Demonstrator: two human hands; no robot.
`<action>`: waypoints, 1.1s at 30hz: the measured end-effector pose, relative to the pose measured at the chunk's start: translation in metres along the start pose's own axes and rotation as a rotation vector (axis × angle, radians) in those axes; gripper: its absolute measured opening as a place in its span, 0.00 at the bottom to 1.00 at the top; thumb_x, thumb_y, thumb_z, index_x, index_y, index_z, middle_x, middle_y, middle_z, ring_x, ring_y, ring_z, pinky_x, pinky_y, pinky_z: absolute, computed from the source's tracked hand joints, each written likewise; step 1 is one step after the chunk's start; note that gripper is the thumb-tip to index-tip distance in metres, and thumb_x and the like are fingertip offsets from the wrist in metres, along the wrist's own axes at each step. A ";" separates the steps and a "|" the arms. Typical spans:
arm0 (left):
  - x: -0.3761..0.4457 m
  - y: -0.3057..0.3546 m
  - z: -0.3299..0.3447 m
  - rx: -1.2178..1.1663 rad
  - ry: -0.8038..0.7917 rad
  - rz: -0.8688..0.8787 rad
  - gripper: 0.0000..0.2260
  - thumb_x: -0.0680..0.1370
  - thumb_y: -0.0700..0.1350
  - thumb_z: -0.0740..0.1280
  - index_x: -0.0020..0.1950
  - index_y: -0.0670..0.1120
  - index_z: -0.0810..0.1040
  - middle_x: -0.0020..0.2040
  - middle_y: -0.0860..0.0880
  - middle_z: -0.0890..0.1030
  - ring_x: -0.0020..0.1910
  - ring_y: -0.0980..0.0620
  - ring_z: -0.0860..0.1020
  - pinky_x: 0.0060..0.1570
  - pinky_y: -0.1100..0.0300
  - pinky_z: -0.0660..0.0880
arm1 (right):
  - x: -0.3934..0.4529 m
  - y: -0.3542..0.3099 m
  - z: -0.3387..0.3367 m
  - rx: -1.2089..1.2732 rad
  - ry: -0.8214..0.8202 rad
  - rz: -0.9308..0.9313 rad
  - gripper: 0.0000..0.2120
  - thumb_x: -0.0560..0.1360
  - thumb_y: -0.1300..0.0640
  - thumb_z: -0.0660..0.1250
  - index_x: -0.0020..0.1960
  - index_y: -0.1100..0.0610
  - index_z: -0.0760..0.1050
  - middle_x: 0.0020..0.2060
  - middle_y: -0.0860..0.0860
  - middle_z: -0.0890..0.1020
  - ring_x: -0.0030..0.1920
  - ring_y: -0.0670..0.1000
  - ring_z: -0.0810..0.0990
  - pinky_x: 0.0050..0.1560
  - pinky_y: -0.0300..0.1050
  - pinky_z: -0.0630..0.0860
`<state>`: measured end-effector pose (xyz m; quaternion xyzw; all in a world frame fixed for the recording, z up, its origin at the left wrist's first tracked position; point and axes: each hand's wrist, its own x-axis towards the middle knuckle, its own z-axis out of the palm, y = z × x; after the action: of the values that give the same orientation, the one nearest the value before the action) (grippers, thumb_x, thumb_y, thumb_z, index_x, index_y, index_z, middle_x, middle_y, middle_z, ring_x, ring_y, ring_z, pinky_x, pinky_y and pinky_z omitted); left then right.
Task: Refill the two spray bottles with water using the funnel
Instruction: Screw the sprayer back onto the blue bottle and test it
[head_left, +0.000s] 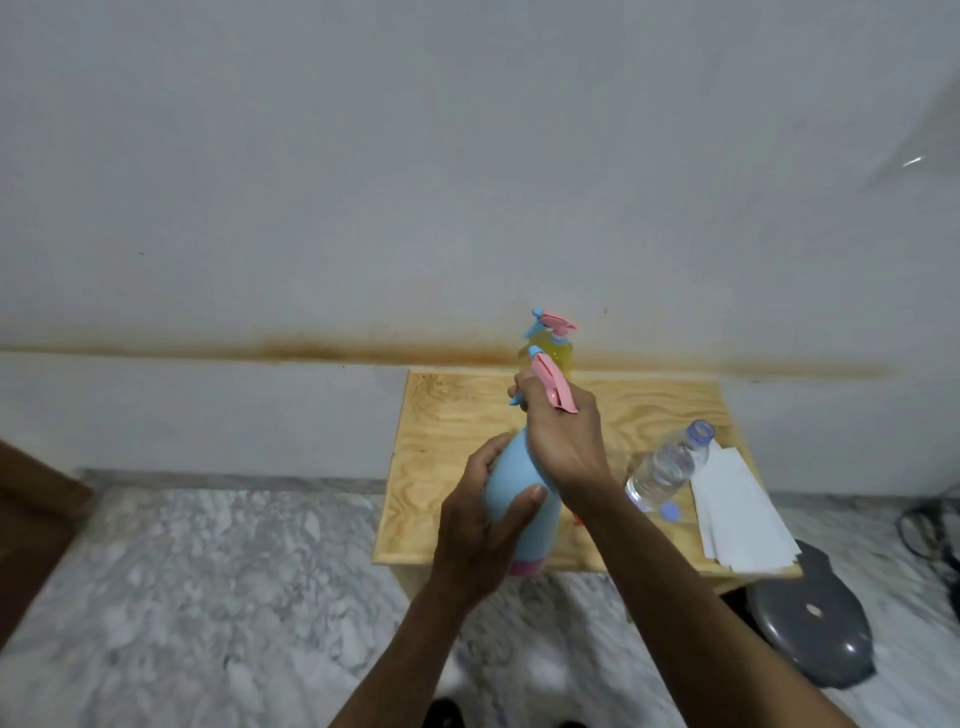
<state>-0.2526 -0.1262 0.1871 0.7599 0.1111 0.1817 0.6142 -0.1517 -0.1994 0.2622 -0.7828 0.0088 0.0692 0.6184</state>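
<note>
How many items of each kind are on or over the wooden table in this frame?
Spray bottles: 2, the blue spray bottle held in both hands and the yellow spray bottle behind it
Water bottles: 1, the clear water bottle, uncapped
Loose caps: 1, the blue cap
Paper stacks: 1, the white papers
Total: 5

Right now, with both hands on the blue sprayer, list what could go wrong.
1. The water bottle stands uncapped just beside the right forearm; its cap lies on the table. A swing of that arm could tip it and spill water.
2. The papers lie right next to that bottle and would likely get soaked.
3. The right hand grips the spray head of the blue spray bottle, which the left hand holds tilted; water could dribble out once the head is off.
</note>
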 end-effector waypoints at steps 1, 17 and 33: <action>-0.004 -0.005 0.001 -0.023 -0.003 -0.032 0.25 0.74 0.62 0.67 0.69 0.59 0.70 0.63 0.64 0.77 0.60 0.62 0.79 0.56 0.58 0.80 | -0.002 0.007 0.003 -0.005 0.014 0.013 0.14 0.77 0.48 0.65 0.40 0.57 0.80 0.35 0.49 0.82 0.39 0.49 0.79 0.43 0.48 0.74; -0.078 -0.082 0.020 0.017 0.031 -0.333 0.27 0.77 0.70 0.55 0.62 0.52 0.78 0.52 0.55 0.83 0.51 0.66 0.80 0.48 0.68 0.77 | -0.043 0.118 0.024 -0.257 -0.030 0.091 0.22 0.82 0.45 0.58 0.40 0.59 0.77 0.37 0.54 0.83 0.43 0.56 0.80 0.47 0.49 0.70; -0.128 -0.092 0.056 0.095 0.134 -0.432 0.22 0.79 0.62 0.56 0.57 0.47 0.78 0.47 0.51 0.83 0.46 0.63 0.81 0.37 0.73 0.71 | -0.059 0.163 0.003 -0.388 -0.186 0.102 0.22 0.81 0.46 0.58 0.44 0.62 0.80 0.40 0.58 0.85 0.46 0.62 0.81 0.51 0.54 0.73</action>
<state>-0.3407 -0.2062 0.0697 0.7327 0.3201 0.0910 0.5937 -0.2266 -0.2391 0.1108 -0.8758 -0.0219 0.1727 0.4502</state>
